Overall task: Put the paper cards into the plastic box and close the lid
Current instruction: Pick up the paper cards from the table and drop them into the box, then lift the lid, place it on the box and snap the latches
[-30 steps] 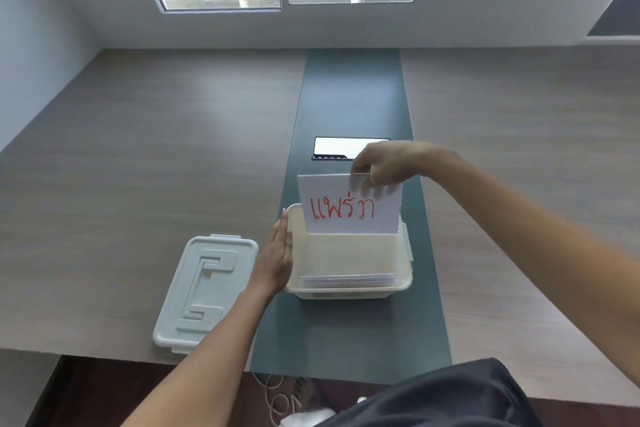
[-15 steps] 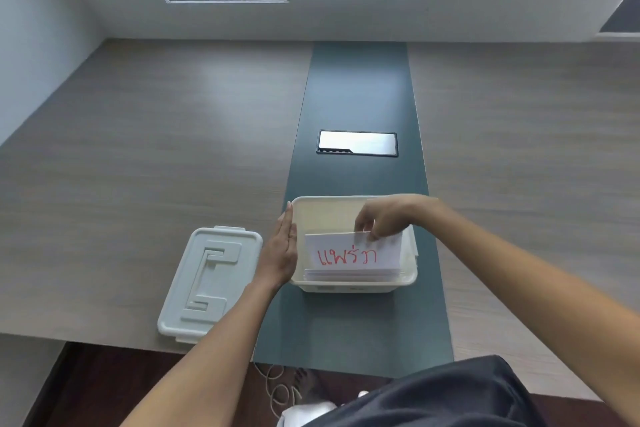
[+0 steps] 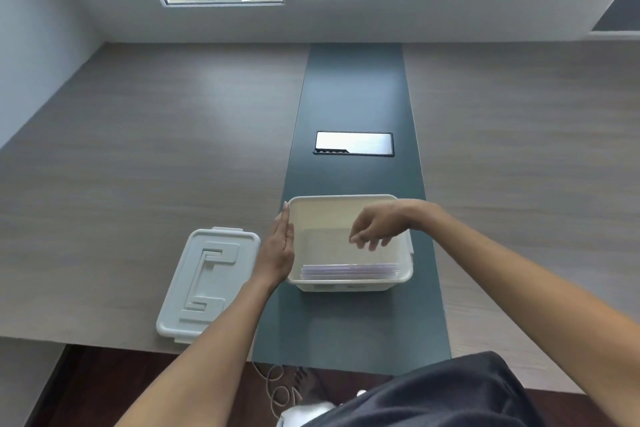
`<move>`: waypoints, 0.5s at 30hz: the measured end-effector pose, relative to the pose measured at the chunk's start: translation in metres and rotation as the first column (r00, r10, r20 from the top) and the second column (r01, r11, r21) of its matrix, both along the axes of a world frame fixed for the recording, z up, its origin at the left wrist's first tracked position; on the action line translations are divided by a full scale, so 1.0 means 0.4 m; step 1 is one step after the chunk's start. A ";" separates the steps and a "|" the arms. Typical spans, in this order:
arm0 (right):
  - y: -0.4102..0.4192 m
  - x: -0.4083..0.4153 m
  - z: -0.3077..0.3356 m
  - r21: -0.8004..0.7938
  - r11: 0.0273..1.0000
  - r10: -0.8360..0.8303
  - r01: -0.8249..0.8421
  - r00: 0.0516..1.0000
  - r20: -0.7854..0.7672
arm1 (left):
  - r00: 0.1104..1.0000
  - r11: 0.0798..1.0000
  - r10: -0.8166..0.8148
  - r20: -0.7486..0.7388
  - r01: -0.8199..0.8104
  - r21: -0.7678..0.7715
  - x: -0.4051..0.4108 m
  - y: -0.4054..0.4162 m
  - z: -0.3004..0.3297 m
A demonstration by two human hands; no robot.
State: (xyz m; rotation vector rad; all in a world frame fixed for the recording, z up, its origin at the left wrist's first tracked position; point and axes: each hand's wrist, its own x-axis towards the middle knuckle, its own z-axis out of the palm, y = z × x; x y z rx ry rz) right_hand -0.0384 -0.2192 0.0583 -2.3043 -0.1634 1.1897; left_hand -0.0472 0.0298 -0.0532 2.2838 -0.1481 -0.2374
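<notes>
Paper cards (image 3: pixel 349 270) inside plastic box (image 3: pixel 346 200) (lid (image 3: pixel 204 282) alongside)

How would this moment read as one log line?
cards: in box | right hand: empty above | left hand: against box side | lid: off
</notes>
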 end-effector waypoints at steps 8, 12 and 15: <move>0.010 0.067 0.041 0.289 0.941 -0.248 0.178 0.941 0.228 | 0.998 0.998 -0.038 -0.039 0.041 0.056 0.013 0.015 0.036; 0.049 0.115 0.048 0.352 0.913 -0.320 0.204 0.895 0.312 | 0.998 0.989 -0.056 -0.032 0.059 0.135 0.030 0.036 0.069; 0.097 0.161 0.038 0.300 0.941 -0.279 0.159 0.865 0.417 | 1.000 0.966 -0.008 0.014 0.004 0.258 0.039 0.074 0.089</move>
